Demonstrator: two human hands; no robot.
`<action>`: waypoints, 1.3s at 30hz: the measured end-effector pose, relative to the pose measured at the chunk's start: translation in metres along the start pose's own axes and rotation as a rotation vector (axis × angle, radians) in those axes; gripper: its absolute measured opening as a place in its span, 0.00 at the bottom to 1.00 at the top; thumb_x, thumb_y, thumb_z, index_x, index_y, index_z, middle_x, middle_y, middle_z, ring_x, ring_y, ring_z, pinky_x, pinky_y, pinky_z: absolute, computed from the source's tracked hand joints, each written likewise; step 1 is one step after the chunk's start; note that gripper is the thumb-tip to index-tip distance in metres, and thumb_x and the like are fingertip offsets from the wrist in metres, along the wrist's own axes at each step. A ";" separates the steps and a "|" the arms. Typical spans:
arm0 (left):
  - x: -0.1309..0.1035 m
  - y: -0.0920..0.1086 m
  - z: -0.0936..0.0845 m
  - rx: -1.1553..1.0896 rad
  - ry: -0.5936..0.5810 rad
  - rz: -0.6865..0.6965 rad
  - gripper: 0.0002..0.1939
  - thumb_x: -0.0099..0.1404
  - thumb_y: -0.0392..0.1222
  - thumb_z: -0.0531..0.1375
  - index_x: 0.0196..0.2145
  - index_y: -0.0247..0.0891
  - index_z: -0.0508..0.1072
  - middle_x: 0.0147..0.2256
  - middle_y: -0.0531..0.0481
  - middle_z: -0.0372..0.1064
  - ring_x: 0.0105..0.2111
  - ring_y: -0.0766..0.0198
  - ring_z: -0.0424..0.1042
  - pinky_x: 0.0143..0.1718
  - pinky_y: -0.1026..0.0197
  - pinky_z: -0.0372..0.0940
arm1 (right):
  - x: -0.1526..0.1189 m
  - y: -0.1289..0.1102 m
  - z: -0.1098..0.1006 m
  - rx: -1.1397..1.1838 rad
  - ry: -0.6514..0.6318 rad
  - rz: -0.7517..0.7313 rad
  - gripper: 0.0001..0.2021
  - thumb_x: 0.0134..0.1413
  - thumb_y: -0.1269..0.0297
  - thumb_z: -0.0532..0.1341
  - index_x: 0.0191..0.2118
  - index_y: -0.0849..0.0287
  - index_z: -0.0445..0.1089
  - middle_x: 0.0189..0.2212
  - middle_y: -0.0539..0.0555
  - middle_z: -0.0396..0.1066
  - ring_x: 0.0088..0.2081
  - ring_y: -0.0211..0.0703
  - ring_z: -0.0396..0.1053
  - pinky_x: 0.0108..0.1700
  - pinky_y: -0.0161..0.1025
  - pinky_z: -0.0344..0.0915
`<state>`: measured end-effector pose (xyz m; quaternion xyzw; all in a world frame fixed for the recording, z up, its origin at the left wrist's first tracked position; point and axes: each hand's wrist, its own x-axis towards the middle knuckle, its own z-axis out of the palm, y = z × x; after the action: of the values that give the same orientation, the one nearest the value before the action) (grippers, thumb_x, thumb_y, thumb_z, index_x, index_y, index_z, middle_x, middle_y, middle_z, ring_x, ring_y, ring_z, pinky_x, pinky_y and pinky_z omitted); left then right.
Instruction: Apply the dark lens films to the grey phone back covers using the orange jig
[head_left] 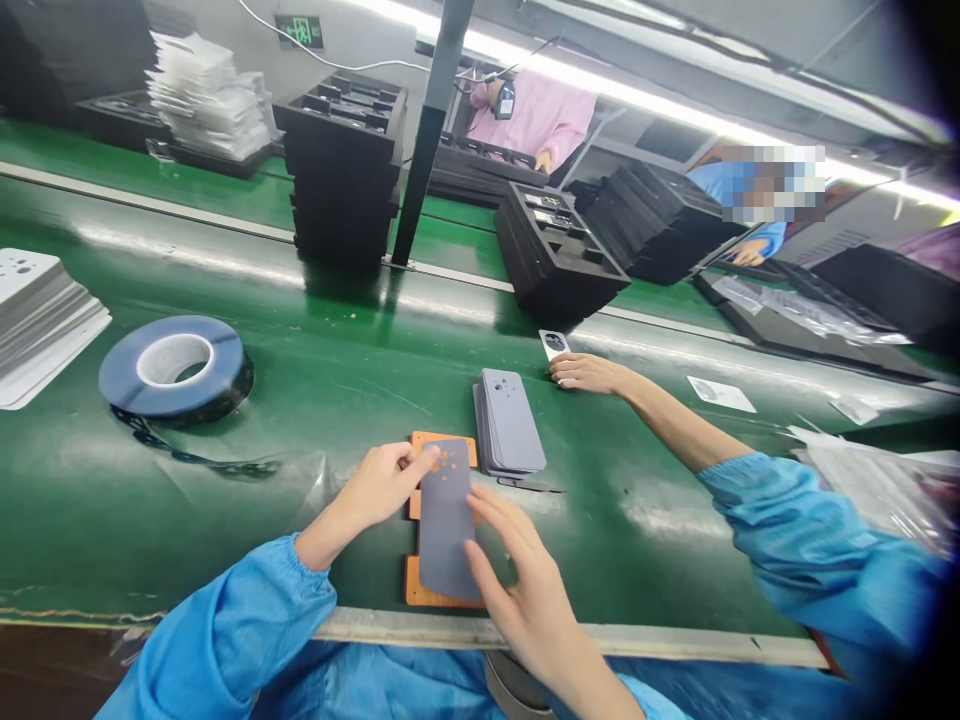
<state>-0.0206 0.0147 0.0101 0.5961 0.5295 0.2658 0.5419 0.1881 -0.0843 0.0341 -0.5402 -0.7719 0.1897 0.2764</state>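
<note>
A grey phone back cover [447, 530] with camera holes near its top lies over an orange fixture [442, 598] at the front of the bench. My left hand [386, 487] pinches the cover's upper left edge, its fingers curled. Along the right edge, my right hand [517, 565] rests its fingertips against the cover, with thumb and fingers apart. Just behind and to the right stands a stack of similar grey covers [514, 425]. A thin dark strip [531, 486] lies in front of that stack.
A co-worker's hand [592, 374] reaches from the right to a white cover [553, 344]. To the left are a blue tape roll [120, 375] and a pile of white sheets [45, 330]. Black trays [341, 190] stand beside a dark post [421, 150]. Plastic bags [877, 480] lie at right.
</note>
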 end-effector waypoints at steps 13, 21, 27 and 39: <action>0.009 0.005 -0.008 -0.456 0.039 -0.155 0.22 0.60 0.61 0.59 0.28 0.35 0.72 0.26 0.47 0.72 0.25 0.61 0.71 0.27 0.62 0.63 | 0.033 0.001 0.010 0.519 -0.349 0.357 0.28 0.62 0.63 0.61 0.66 0.55 0.59 0.39 0.55 0.78 0.35 0.44 0.76 0.40 0.45 0.76; 0.017 -0.004 -0.010 -0.572 0.138 -0.114 0.31 0.62 0.74 0.52 0.33 0.39 0.64 0.23 0.56 0.65 0.16 0.70 0.63 0.14 0.68 0.48 | 0.166 0.041 0.002 0.361 -0.217 0.412 0.23 0.58 0.68 0.62 0.59 0.63 0.67 0.34 0.54 0.78 0.31 0.41 0.75 0.35 0.40 0.74; 0.018 -0.011 0.001 -0.518 0.100 -0.078 0.30 0.62 0.72 0.53 0.27 0.39 0.63 0.19 0.58 0.61 0.13 0.73 0.59 0.15 0.68 0.52 | 0.291 0.070 0.008 0.086 -0.171 0.466 0.18 0.66 0.62 0.63 0.57 0.62 0.68 0.49 0.58 0.74 0.44 0.47 0.75 0.46 0.47 0.75; 0.017 -0.015 0.013 -0.406 0.138 -0.047 0.21 0.66 0.58 0.57 0.24 0.40 0.63 0.20 0.56 0.62 0.16 0.68 0.63 0.19 0.65 0.56 | 0.304 0.057 0.034 -0.257 -0.240 0.312 0.16 0.65 0.66 0.63 0.55 0.65 0.71 0.57 0.65 0.69 0.56 0.55 0.70 0.60 0.56 0.64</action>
<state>-0.0091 0.0233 -0.0119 0.4426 0.5147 0.3944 0.6193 0.1281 0.2207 0.0407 -0.6573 -0.7241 0.1933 0.0793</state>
